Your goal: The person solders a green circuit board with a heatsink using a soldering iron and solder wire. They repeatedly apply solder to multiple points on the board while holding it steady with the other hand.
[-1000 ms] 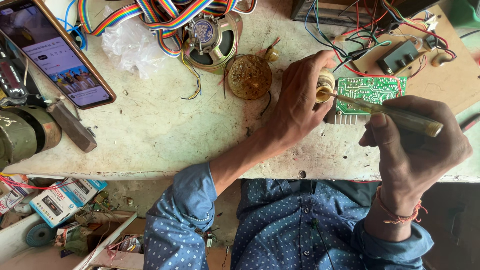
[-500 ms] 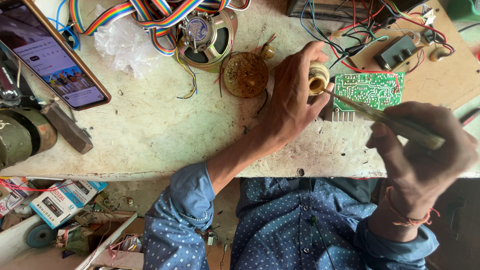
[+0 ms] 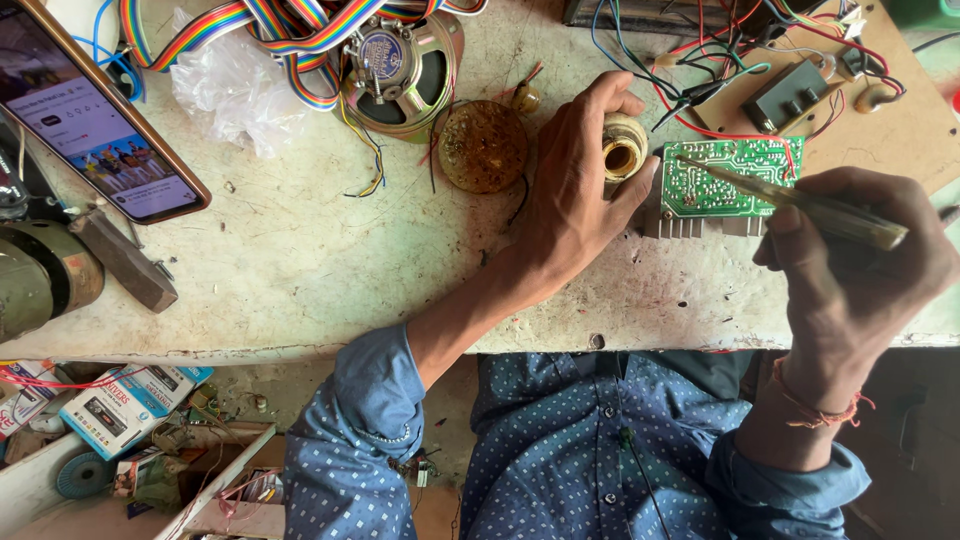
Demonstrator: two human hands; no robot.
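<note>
A green circuit board [image 3: 722, 185] with a metal heat sink lies on the worn workbench [image 3: 300, 270]. My left hand [image 3: 575, 200] rests on the bench beside it, the thumb against the board's left edge and the fingers around a small round tin [image 3: 623, 150] of brownish paste. My right hand [image 3: 860, 265] grips a soldering iron [image 3: 810, 205] like a pen. Its tip lies over the upper left part of the board.
A brown round lid [image 3: 484, 146] and a loudspeaker [image 3: 398, 70] with rainbow ribbon cable [image 3: 240, 25] lie behind my left hand. A lit phone [image 3: 85, 125] leans at the far left, near a metal cylinder [image 3: 40, 280]. A wooden panel [image 3: 900, 120] with wired parts sits at the right.
The view has shifted slightly. My right hand has drawn the soldering iron a little to the right across the board; my left hand stays at the tin and board edge.
</note>
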